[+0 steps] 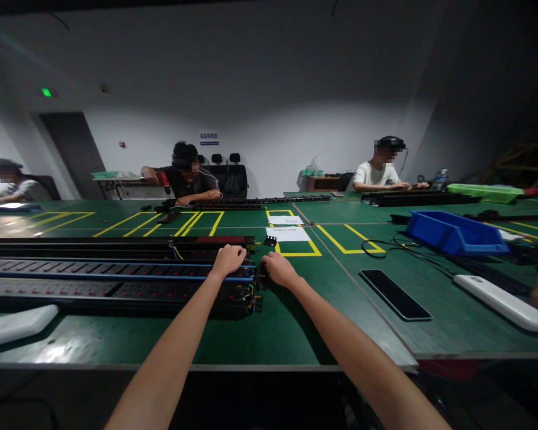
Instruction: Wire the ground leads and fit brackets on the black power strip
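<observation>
Several long black power strips [138,289] lie side by side on the green table, their right ends close in front of me. Curled over the end of one strip is my left hand [230,260], palm down. Just beyond the strip ends, my right hand [279,269] has its fingers bent inward against a small dark part [260,276]; whether it grips that part is hidden. Loose coloured wires [253,289] stick out of the nearest strip's end. Behind my hands lies a small black bracket [270,240] with holes.
White paper sheets [289,234] lie within yellow tape lines. To the right are a phone [394,294], a white oblong case [504,303], black cables and a blue bin [455,233]. Another white object [20,325] lies at the left. Co-workers sit across the table, one holding a red power drill [164,181].
</observation>
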Demonstrator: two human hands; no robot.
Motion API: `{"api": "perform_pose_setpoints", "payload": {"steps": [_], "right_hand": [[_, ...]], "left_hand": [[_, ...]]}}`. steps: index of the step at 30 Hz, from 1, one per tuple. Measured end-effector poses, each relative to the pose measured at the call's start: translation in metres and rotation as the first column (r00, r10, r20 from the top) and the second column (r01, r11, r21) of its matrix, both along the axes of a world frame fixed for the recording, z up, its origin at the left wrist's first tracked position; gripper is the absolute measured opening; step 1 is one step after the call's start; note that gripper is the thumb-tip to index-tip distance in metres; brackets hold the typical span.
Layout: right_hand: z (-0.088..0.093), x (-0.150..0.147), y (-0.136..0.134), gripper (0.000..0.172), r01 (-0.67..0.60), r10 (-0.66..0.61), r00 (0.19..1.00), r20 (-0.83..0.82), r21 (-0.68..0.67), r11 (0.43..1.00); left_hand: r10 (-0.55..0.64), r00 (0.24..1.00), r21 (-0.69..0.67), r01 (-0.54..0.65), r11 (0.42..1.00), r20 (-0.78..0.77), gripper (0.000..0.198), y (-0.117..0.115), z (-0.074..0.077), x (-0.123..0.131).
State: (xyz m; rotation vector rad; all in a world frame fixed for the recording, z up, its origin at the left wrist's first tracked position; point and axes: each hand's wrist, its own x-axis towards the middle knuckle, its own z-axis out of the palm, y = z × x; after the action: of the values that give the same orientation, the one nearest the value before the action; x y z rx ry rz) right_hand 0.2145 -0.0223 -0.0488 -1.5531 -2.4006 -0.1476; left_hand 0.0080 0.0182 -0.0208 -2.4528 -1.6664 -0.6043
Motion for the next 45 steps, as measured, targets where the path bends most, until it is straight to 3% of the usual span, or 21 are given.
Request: {"api": "perform_pose_setpoints", "payload": {"steps": [45], "right_hand": [[-0.0018,0.0008,0.0011,0.027,-0.002,0.002,1.0,-0.003,-0.013,1.0]], "left_hand": [[0.011,1.0,-0.021,-0.011,1.0,-0.005,0.047,-0.005,0.0032,0.0019]]}}
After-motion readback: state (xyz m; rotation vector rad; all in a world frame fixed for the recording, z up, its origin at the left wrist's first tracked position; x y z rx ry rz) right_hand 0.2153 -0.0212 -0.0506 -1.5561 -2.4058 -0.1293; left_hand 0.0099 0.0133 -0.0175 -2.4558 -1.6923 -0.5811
